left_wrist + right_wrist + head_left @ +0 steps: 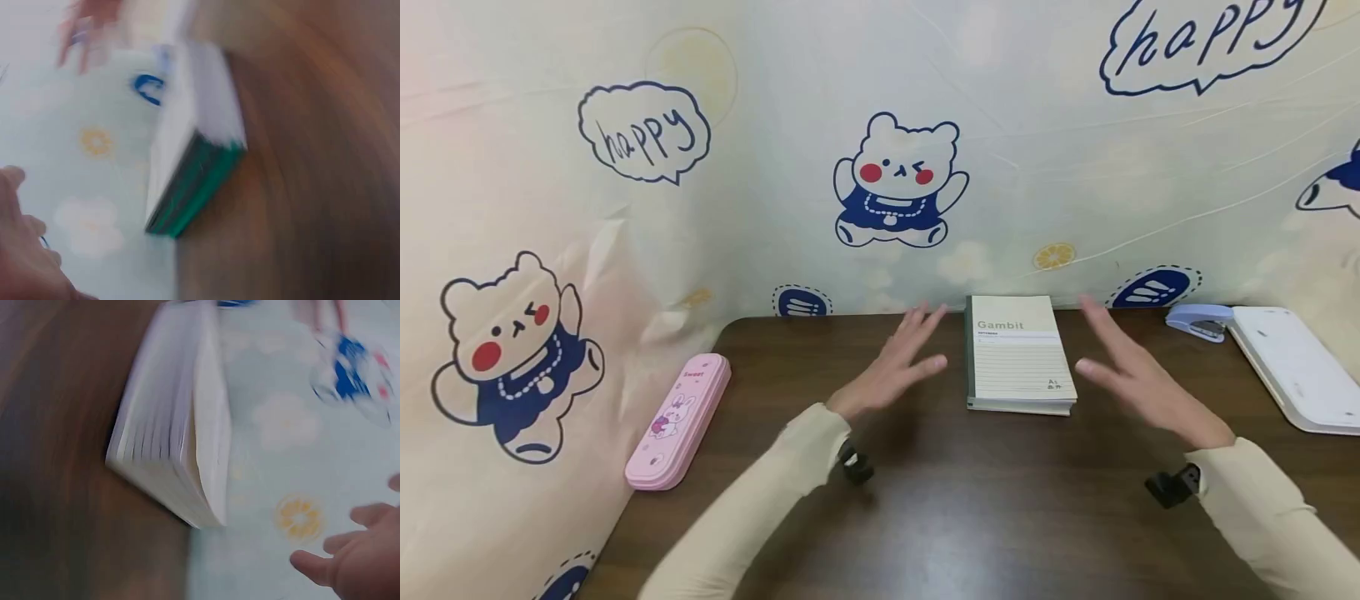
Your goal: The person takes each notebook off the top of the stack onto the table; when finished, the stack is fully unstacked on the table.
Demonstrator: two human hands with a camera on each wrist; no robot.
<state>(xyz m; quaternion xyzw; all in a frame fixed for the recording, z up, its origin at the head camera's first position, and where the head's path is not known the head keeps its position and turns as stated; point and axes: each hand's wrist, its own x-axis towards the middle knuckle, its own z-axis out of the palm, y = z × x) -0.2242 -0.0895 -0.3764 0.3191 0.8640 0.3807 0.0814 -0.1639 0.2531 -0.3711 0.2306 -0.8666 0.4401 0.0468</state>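
A stack of notebooks (1021, 358) with a cream cover reading "Gambit" lies at the back of the brown table. Dark green spines (200, 181) face the left hand, and in the right wrist view the page edges (150, 419) show several layers. To the left of the stack, my left hand (887, 367) hovers with straight, spread fingers, touching nothing. On the other side, my right hand (1138, 375) is held the same way, apart from the notebooks. Both wrist views are blurred.
A pink pencil case (679, 421) lies at the table's left edge. At the far right are a light blue stapler (1198, 321) and a white flat board-like object (1300, 362). A patterned cloth (760, 208) hangs behind the table (970, 517) and along its left side.
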